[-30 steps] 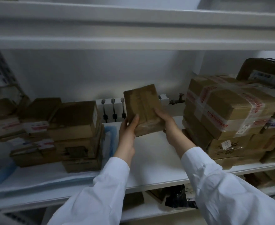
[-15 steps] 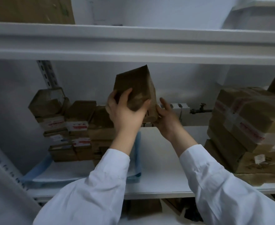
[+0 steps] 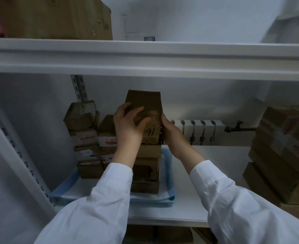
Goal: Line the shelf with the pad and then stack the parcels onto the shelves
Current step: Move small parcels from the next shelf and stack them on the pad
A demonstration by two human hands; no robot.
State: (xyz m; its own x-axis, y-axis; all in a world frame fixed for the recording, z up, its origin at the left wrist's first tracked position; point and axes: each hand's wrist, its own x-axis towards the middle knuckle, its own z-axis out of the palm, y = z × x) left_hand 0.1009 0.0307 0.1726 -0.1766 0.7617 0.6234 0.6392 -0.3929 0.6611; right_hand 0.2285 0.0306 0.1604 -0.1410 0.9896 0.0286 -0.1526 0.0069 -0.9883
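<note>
Am holding the parcel (image 3: 145,110) in both hands, tilted, at the top of the near stack (image 3: 147,166) on the pad (image 3: 169,175). Its lower edge is meeting the stack's top box; can't tell if it's resting there or just above.

Left hand (image 3: 129,125) is gripping the parcel's near-left face, fingers curled over it. Right hand (image 3: 171,132) is clamping the right edge, with its fingertips going behind the box and out of sight.

A handwritten mark is showing on the parcel's near face, two characters, not readable for sure.

My left sleeve (image 3: 101,199) is covering the stack's lower left corner and part of the pad's near edge. The pad is lying on the left part of the middle shelf (image 3: 215,164), blue border showing at right and near-left, the middle mostly under boxes.

Farther left, more taped parcels (image 3: 85,138) are sitting in two columns against the wall. Labels too blurred to read.

At far right, a big pile of boxes (image 3: 282,152) is running out of frame, not on the pad. A radiator (image 3: 198,131) is showing behind the shelf between my right hand and that pile.

On the upper shelf (image 3: 145,57), a large carton (image 3: 57,16) is getting cut off at the top and left. The lower shelf contents are too dark to make out.
</note>
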